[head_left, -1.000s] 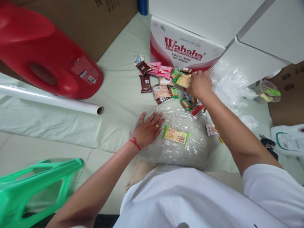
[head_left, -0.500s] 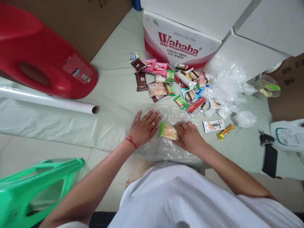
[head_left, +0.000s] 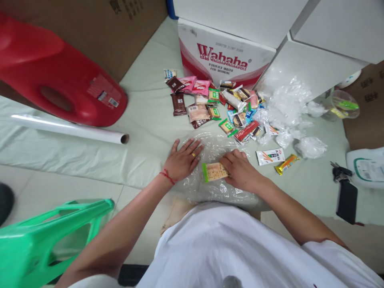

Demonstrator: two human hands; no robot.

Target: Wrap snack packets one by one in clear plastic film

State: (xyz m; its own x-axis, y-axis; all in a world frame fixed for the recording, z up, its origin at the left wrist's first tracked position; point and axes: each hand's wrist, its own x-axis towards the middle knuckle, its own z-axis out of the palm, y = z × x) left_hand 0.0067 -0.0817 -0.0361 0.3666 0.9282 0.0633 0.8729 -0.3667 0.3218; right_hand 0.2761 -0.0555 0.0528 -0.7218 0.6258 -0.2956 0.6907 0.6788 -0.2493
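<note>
A sheet of clear plastic film [head_left: 210, 194] lies flat and wrinkled along the table's near edge. On its left part my left hand [head_left: 181, 161] rests palm down, fingers spread. My right hand [head_left: 241, 170] has its fingers closed around the right end of a packaged cracker [head_left: 214, 171] with a green end on its wrapper. The cracker is over the middle of the film; whether it touches the film I cannot tell. Just beyond my hands is a pile of small wrapped snacks [head_left: 199, 113]. To the right of my right hand lie a white snack packet [head_left: 270, 156] and a gold-wrapped bar [head_left: 287, 164].
Crumpled clear plastic [head_left: 286, 106] lies at the back right, before a plastic cup [head_left: 343, 105]. A Wahaha carton [head_left: 225, 52] stands behind the snacks. On the left are a red jug [head_left: 99, 94], a white roll [head_left: 72, 129] and a green stool [head_left: 57, 236]. Keys [head_left: 341, 172] lie far right.
In my right hand, the cracker has turned so that its broad face shows more. My left hand stays flat on the film. The view has shifted slightly.
</note>
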